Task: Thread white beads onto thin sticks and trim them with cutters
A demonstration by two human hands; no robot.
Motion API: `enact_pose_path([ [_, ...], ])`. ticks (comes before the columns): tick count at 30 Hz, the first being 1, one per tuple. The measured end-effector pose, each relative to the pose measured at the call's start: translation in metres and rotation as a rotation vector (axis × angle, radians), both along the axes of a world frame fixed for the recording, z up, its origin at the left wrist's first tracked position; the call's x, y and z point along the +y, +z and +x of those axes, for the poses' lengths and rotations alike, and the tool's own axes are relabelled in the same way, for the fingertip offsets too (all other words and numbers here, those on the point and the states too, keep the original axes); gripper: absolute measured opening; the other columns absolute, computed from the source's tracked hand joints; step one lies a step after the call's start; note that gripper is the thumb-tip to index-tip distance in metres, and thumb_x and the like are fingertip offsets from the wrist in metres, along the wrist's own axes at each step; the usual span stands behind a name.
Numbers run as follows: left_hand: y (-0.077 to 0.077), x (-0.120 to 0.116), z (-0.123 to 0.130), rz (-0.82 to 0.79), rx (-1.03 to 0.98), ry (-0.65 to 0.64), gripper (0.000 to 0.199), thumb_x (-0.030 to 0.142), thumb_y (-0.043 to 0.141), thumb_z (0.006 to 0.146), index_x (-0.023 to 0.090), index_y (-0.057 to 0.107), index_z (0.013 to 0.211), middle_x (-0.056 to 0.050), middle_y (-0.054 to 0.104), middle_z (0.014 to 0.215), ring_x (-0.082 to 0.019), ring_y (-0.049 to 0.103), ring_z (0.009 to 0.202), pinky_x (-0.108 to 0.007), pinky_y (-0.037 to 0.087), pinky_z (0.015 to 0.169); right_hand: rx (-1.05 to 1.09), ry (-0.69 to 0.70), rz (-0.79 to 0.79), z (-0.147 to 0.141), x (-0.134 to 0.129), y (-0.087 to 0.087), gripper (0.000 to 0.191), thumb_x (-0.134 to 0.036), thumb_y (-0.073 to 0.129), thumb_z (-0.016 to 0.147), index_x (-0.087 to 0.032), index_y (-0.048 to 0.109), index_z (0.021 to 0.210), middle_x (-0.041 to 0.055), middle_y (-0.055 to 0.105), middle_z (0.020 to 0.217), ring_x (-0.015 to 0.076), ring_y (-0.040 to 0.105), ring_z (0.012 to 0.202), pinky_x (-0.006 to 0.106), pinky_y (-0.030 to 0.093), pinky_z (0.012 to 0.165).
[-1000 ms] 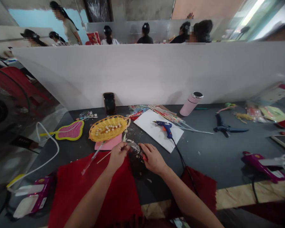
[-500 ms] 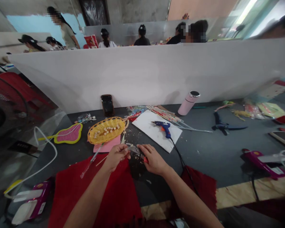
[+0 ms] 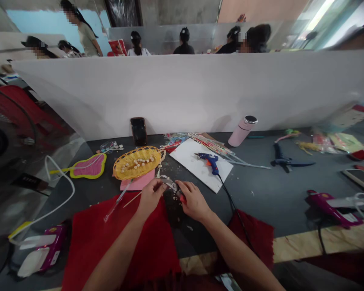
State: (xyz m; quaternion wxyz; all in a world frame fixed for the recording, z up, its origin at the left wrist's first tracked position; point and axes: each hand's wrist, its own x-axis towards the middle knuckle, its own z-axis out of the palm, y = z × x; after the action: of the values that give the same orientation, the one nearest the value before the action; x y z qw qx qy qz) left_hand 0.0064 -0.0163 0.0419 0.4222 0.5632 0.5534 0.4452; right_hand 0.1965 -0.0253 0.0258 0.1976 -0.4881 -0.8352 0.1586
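Observation:
My right hand [image 3: 194, 199] is wrapped round the red handle of pruning shears [image 3: 170, 184], whose curved silver jaws point up and left. My left hand [image 3: 151, 195] is closed in a pinch right at the jaws. A thin pale stick [image 3: 132, 199] sticks out from behind it at the lower left. What lies between the fingertips and the jaws is too small to make out. Just beyond my left hand, a yellow woven basket [image 3: 136, 171] with several small pale pieces in it rests partly on pink paper [image 3: 136, 182].
A blue glue gun [image 3: 210, 161] lies on a white board [image 3: 191, 161]. Behind stand a phone [image 3: 138, 131] and a pink bottle [image 3: 242, 131], before a white partition [image 3: 185, 93]. Red cloth [image 3: 115, 238] covers the near left. Blue pliers-like tool [image 3: 282, 159] lies right. People sit beyond the partition.
The shears have turned slightly, and both hands have shifted a little while staying together. The whole view has tilted slightly. My grip on the shears is unchanged.

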Motion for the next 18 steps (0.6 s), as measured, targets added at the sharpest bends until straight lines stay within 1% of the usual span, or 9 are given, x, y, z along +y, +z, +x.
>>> enact_pose_path([
  [3, 0.002, -0.002, 0.001, 0.012, 0.044, 0.03, 0.015, 0.026, 0.054, 0.079, 0.016, 0.065, 0.079, -0.001, 0.064, 0.067, -0.013, 0.055, 0.06, -0.022, 0.041, 0.059, -0.026, 0.02, 0.01, 0.001, 0.0, 0.0, 0.067, -0.011, 0.049, 0.07, -0.017, 0.032, 0.135, 0.0123, 0.047, 0.125, 0.0254, 0.042, 0.111, 0.041, 0.037, 0.093],
  [6, 0.002, -0.002, -0.002, 0.009, -0.011, -0.021, 0.013, 0.024, 0.055, 0.077, 0.016, 0.064, 0.072, -0.002, 0.065, 0.068, -0.014, 0.057, 0.066, -0.023, 0.041, 0.064, -0.026, 0.061, 0.013, 0.005, 0.001, 0.001, 0.067, -0.01, 0.047, 0.071, -0.017, 0.031, 0.136, 0.0121, 0.046, 0.128, 0.0254, 0.041, 0.112, 0.042, 0.036, 0.093],
  [8, 0.001, -0.002, -0.003, -0.031, -0.096, -0.063, 0.014, 0.026, 0.057, 0.076, 0.015, 0.062, 0.07, -0.002, 0.065, 0.066, -0.013, 0.054, 0.06, -0.022, 0.039, 0.058, -0.009, 0.097, 0.012, 0.007, 0.001, 0.003, 0.068, -0.009, 0.046, 0.071, -0.018, 0.031, 0.137, 0.0119, 0.046, 0.128, 0.0254, 0.04, 0.113, 0.042, 0.036, 0.093],
  [11, -0.004, -0.001, -0.005, -0.129, -0.227, -0.124, 0.019, 0.031, 0.06, 0.075, 0.014, 0.058, 0.066, -0.002, 0.062, 0.059, -0.009, 0.044, 0.048, -0.02, 0.032, 0.048, 0.017, 0.145, 0.009, 0.01, 0.002, 0.005, 0.07, -0.009, 0.046, 0.069, -0.017, 0.031, 0.137, 0.0118, 0.046, 0.127, 0.0253, 0.04, 0.113, 0.041, 0.035, 0.094],
  [14, -0.007, -0.001, -0.006, -0.181, -0.308, -0.145, 0.022, 0.033, 0.063, 0.073, 0.014, 0.054, 0.064, -0.001, 0.061, 0.057, -0.006, 0.038, 0.044, -0.02, 0.027, 0.045, 0.025, 0.147, 0.012, 0.011, 0.003, 0.005, 0.068, -0.01, 0.047, 0.069, -0.017, 0.034, 0.135, 0.0122, 0.047, 0.125, 0.0258, 0.041, 0.111, 0.042, 0.036, 0.093],
  [18, -0.005, -0.001, -0.006, -0.211, -0.344, -0.142, 0.024, 0.034, 0.064, 0.072, 0.015, 0.051, 0.063, 0.0, 0.061, 0.056, -0.005, 0.035, 0.042, -0.02, 0.024, 0.044, 0.021, 0.131, 0.019, 0.009, 0.003, 0.004, 0.065, -0.011, 0.049, 0.069, -0.017, 0.037, 0.133, 0.0122, 0.05, 0.121, 0.0258, 0.044, 0.108, 0.042, 0.038, 0.091],
])
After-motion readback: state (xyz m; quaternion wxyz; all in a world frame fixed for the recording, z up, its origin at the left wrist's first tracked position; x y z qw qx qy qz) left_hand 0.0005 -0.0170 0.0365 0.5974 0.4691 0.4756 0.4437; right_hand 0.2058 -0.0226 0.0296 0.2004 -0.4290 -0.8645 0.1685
